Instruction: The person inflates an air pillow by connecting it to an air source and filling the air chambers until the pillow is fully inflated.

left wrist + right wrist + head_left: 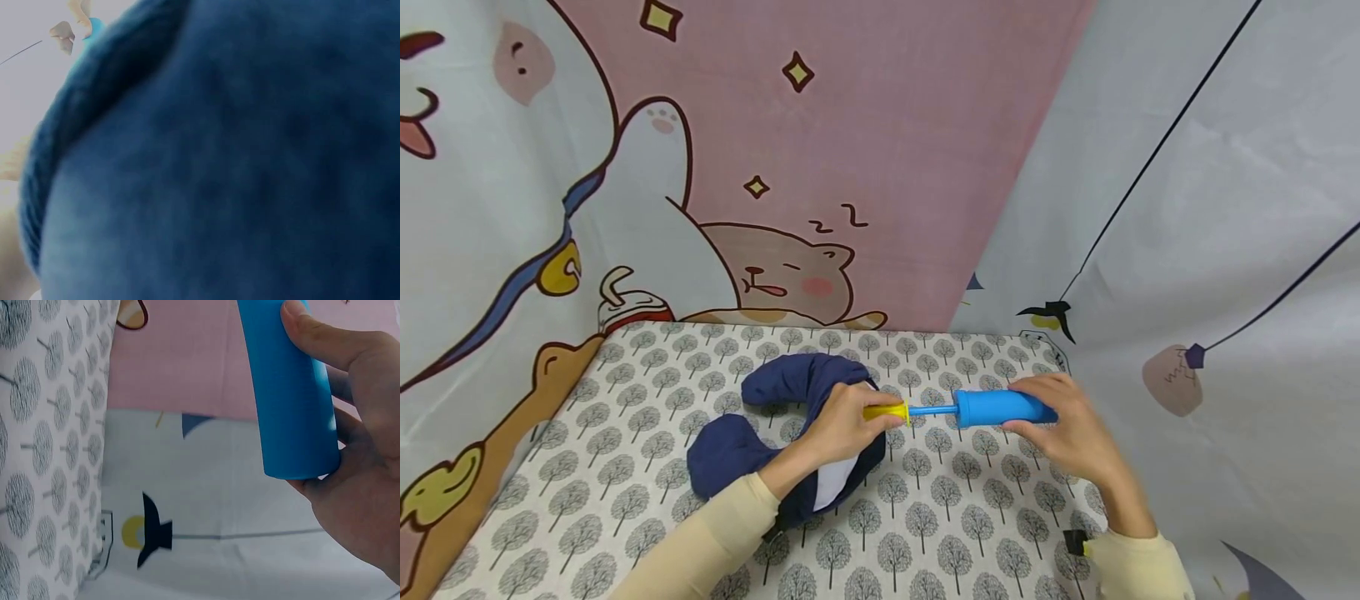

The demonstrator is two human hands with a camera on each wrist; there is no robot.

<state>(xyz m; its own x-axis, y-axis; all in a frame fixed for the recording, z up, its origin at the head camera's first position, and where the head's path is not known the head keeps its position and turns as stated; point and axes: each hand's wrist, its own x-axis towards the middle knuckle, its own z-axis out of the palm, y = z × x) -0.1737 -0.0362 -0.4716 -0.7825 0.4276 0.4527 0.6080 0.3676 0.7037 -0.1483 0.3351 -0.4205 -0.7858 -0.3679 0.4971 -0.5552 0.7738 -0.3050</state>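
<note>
A blue hand pump (1003, 408) with a thin blue rod (934, 410) and a yellow end piece (887, 411) is held level above the table. The left hand (848, 423) pinches the yellow piece between thumb and fingers. Around the blue barrel curls the right hand (1063, 421), also seen with its thumb along the barrel (294, 400) in the right wrist view. Beneath the left forearm lies a navy U-shaped neck pillow (730, 458) with a white patch. Its dark blue fabric (237, 162) fills most of the left wrist view and hides the left hand's fingers.
The table is covered by a white cloth (895, 508) printed with grey trees. Behind it hangs a pink and white cartoon curtain (880, 167), and a pale curtain (1225, 208) closes the right side. Near the right sleeve shows a small black object (1076, 542).
</note>
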